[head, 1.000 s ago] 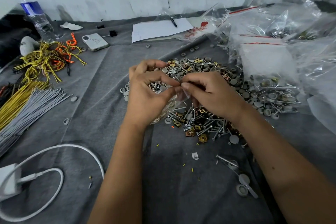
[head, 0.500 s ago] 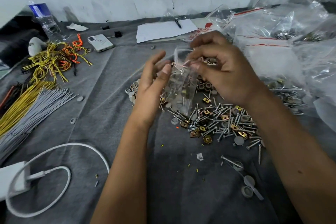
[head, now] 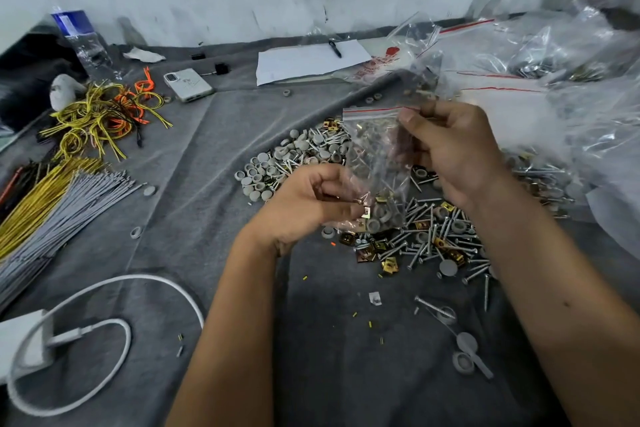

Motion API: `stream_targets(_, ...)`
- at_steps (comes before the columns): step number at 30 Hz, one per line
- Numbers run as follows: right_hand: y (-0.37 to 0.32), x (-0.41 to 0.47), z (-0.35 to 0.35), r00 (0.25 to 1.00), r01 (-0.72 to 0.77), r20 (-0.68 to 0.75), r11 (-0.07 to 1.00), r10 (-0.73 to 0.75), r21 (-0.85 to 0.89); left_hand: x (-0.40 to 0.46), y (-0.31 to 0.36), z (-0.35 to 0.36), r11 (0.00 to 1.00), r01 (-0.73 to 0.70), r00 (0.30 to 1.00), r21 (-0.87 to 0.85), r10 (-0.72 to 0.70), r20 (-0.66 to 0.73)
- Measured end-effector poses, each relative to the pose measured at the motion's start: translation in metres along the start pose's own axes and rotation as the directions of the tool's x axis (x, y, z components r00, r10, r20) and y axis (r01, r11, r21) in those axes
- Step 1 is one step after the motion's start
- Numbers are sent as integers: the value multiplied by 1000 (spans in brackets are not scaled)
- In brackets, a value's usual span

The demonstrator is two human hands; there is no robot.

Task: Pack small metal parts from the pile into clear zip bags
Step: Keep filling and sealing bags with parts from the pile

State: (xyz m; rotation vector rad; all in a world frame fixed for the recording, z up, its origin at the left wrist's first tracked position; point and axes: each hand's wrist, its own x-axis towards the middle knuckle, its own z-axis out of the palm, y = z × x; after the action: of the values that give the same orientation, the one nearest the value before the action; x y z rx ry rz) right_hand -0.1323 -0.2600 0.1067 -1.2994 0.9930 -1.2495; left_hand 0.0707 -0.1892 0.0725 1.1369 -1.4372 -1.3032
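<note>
Clear zip bag (head: pixel 377 163) w/ red strip along its top hangs upright above the pile (head: pixel 415 236), held between both hands. Inside, at the bottom: grey caps, a gold clip, screws; upper part looks mostly see-through. Right hand (head: pixel 453 152) pinches the bag's top right corner, thumb in front, fingers curled behind. Left hand (head: pixel 304 208) is curled at the bag's lower left, fingertips on the plastic near the gold clip, so gripping the bag bottom.

Pile sits on a grey cloth (head: pixel 207 166), spread under and behind the hands: silver screws, gold clips, round grey caps, w/ caps clustered toward the left side. A few strays lie nearer the camera: a screw (head: pixel 434 308) and two grey caps (head: pixel 464 354).

Right of the pile, a heap of clear bags (head: pixel 561 87), some w/ red strips, some holding parts. Behind, a white paper (head: pixel 308 61) w/ a pen (head: pixel 335 48) on it. Farther left: a phone (head: pixel 188 84) face down, a tangle of yellow & orange wires (head: pixel 100 114), a water bottle (head: pixel 83 42) upright by the wall. Left edge: a bundle of grey ties (head: pixel 59 218) beside straight yellow wires (head: pixel 31 204). Near left corner: white charger (head: pixel 24 343) w/ looped cable (head: pixel 114 333).
</note>
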Motion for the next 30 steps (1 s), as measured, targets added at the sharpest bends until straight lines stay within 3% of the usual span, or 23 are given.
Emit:
stream_targets(7, -14, 8, -7, 998, -57, 25, 986, 54, 157, 1, -3, -7, 998, 48, 999, -34, -48, 3)
stream_targets(13, 13, -2, -5, 931, -292, 243, 955, 273, 46, 4, -7, -7, 997, 50, 997, -51, -53, -58)
stream_targets(17, 18, -3, -6, 992, -104, 84, 990, 96, 97, 4, -8, -10, 994, 79, 995, -78, -84, -61)
stream_targets(21, 13, -5, -7, 990, 140, 13, 984, -142, 110, 3, -6, -11, 995, 80, 994, -65, -84, -63)
stream_targets(26, 9, -7, 0, 970, 241, 8, 964, -243, 113, 4, -4, -1, 997, 41, 999, -70, -41, 10)
stream_targets(30, 8, -7, 6, 963, 261, 38, 958, -267, 122, 5, -4, 9, 999, -8, 1000, 43, 8, 6)
